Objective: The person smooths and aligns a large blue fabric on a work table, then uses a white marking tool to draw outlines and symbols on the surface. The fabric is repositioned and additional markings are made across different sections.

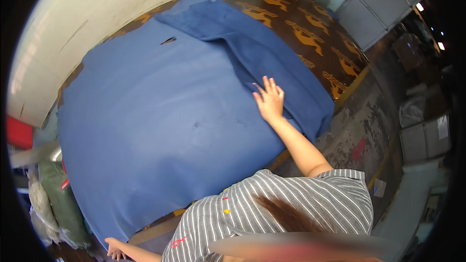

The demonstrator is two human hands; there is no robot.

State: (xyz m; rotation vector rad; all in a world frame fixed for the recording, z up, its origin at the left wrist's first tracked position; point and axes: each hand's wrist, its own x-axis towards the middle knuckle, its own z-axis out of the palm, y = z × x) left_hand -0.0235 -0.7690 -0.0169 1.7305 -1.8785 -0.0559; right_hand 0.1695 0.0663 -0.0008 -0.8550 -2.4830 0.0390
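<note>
A large blue sheet of leather [145, 111] is spread over a table, its right part folded back in a darker blue flap [291, 68]. My right hand [271, 101] lies on the sheet beside the fold, fingers stretched out and apart. At the lower left, my left hand [116, 249] is by the sheet's hanging near corner, its fingers loosely bent and apart; whether they touch the leather is hard to tell. A small dark hole [168, 41] shows near the sheet's far edge. Faint dark marks [196, 125] lie near its middle.
The table top [303, 31] is dark brown with an orange animal pattern. A pale wall [68, 24] runs along the far left side. Green and whitish bundles [60, 199] stand at the left. Grey panels [381, 5] stand beyond the worn floor [361, 116] on the right.
</note>
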